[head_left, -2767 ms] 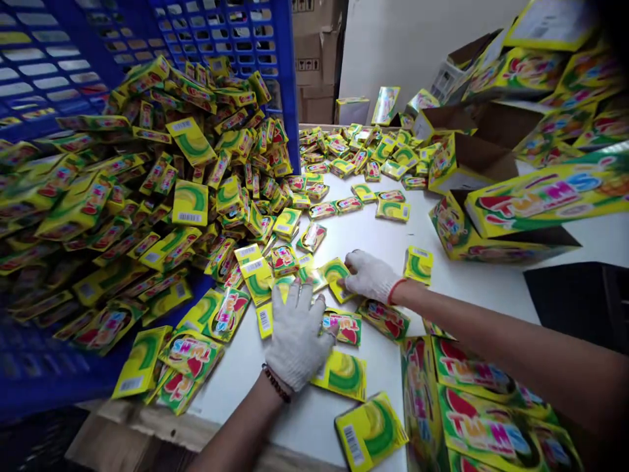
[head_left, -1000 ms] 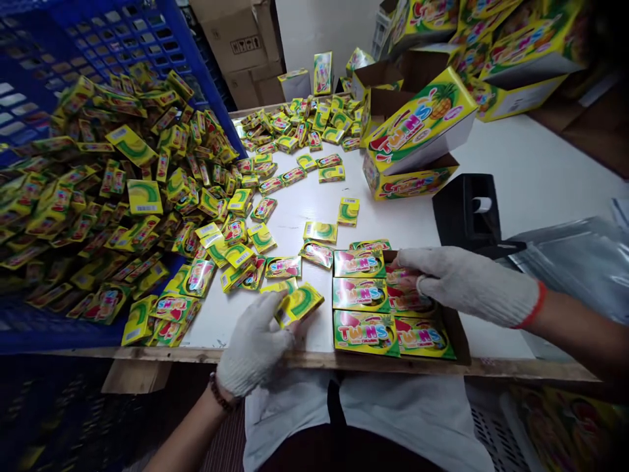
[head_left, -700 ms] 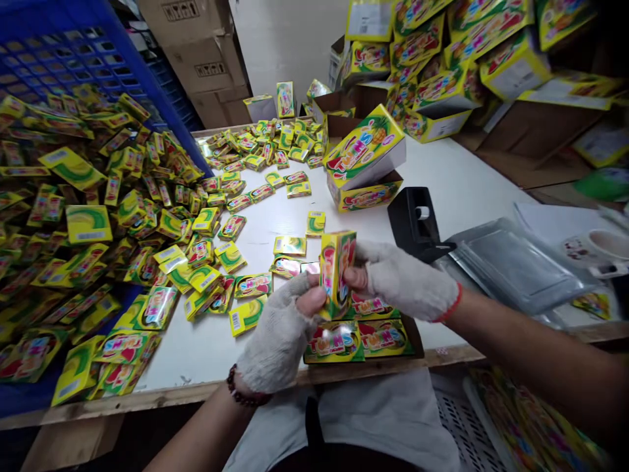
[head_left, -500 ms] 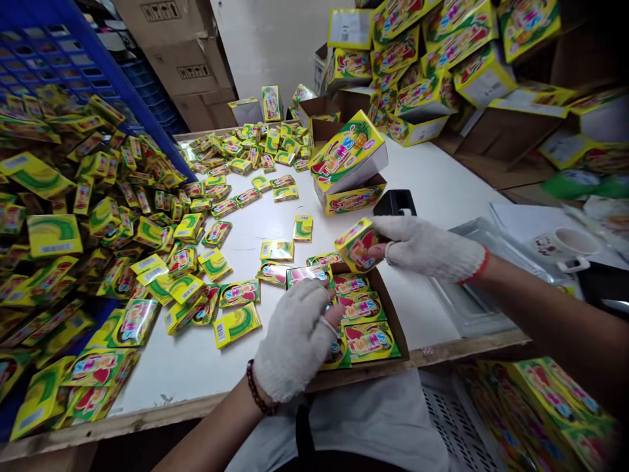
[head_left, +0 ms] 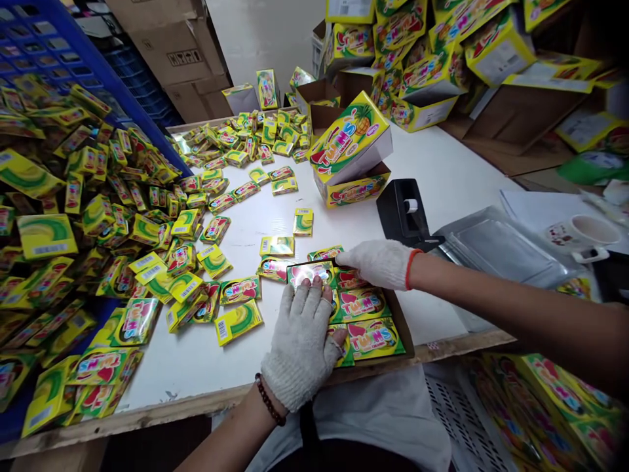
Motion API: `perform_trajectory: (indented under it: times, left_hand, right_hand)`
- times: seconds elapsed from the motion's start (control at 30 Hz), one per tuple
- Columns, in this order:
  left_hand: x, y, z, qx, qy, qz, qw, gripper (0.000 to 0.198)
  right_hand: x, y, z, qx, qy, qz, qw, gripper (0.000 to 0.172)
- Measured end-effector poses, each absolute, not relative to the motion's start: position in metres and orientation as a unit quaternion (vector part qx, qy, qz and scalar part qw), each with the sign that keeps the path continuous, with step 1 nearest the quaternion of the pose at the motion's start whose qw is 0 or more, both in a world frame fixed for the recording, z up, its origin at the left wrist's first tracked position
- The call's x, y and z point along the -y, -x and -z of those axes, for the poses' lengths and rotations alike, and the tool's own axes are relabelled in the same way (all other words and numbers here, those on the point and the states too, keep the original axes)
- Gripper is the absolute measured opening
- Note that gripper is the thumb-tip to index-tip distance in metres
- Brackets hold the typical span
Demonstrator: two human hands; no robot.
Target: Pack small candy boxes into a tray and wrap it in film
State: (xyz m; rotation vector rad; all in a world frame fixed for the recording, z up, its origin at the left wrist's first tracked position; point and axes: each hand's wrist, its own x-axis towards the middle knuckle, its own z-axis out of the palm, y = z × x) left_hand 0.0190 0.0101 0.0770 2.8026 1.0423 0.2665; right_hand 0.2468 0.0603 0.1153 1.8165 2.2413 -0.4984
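Note:
Small yellow-and-green boxes printed "Twins" [head_left: 376, 337] fill a shallow open carton [head_left: 407, 347] at the table's front edge. My left hand [head_left: 302, 341], in a white fingerless glove, lies with fingers spread flat over the boxes on the carton's left side. At the carton's far right corner is my gloved right hand [head_left: 378, 263]. Its fingers close over the far edge of a small Twins box [head_left: 350, 280], which sits low among the others; the thumb is hidden. Loose boxes [head_left: 276, 246] lie just beyond and left of the carton.
A blue crate [head_left: 105, 59] on the left spills many small boxes onto the white table. Larger Twins display boxes [head_left: 351, 137] stand at centre back and pile up at right. A black tape dispenser [head_left: 400, 210], a clear tray [head_left: 511, 249] and a mug [head_left: 582, 236] are on the right.
My right hand has moved left and down, bringing its small box from above the carton to its far right corner. My left fingers have straightened and spread flat. The tape dispenser shows more fully.

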Motion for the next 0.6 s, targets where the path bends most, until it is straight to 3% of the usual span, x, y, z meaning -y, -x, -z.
perform_trajectory:
  times: [0.23,0.4,0.5,0.6]
  left_hand:
    - [-0.009,-0.018,-0.078,-0.338,-0.925,-0.121,0.122,0.054]
    - [-0.014,0.017,-0.073,-0.336,-0.888,-0.246,0.194,0.045]
    - [-0.027,0.055,-0.065,-0.425,-0.854,-0.259,0.148,0.039]
    - [-0.039,0.093,-0.054,-0.519,-0.829,-0.195,0.073,0.035]
  right_hand:
    - [-0.036,-0.228,-0.115,-0.795,-0.591,0.014,0.133,0.026]
    - [-0.024,-0.207,-0.113,-0.744,-0.644,0.04,0.173,0.028]
    - [-0.019,-0.203,-0.107,-0.722,-0.663,0.038,0.195,0.036]
    - [-0.017,-0.203,-0.095,-0.724,-0.659,0.03,0.204,0.04]
